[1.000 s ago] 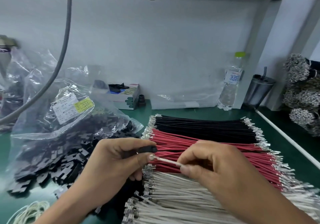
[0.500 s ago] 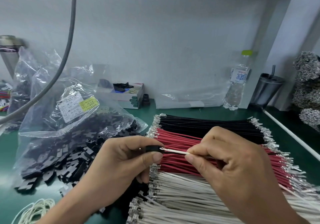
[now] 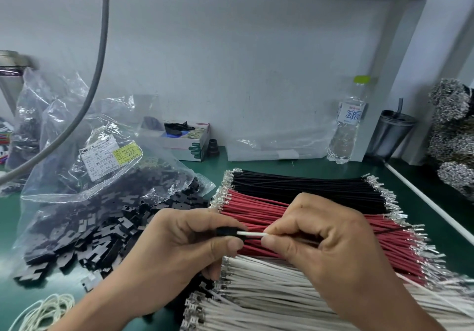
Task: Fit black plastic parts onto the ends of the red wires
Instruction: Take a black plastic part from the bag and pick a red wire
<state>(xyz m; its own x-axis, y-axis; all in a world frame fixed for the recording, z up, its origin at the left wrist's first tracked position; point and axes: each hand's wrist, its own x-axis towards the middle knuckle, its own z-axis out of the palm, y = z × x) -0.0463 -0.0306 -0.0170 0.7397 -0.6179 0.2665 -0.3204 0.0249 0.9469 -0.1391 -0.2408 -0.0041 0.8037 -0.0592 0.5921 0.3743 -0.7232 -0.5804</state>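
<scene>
The green bench (image 3: pixel 420 176) is carrying three rows of wires in front of you, black wires (image 3: pixel 307 184) farthest, red wires (image 3: pixel 256 207) in the middle, white wires (image 3: pixel 282 292) nearest, with a clear bag (image 3: pixel 102 176) of black parts lying to your left. Above the red row, your left hand (image 3: pixel 179 251) is pinching a black part (image 3: pixel 227 232) between thumb and forefinger, and your right hand (image 3: pixel 325 248) is pinching a white wire (image 3: pixel 252 233) whose end is meeting that small, dark, blocky part.
</scene>
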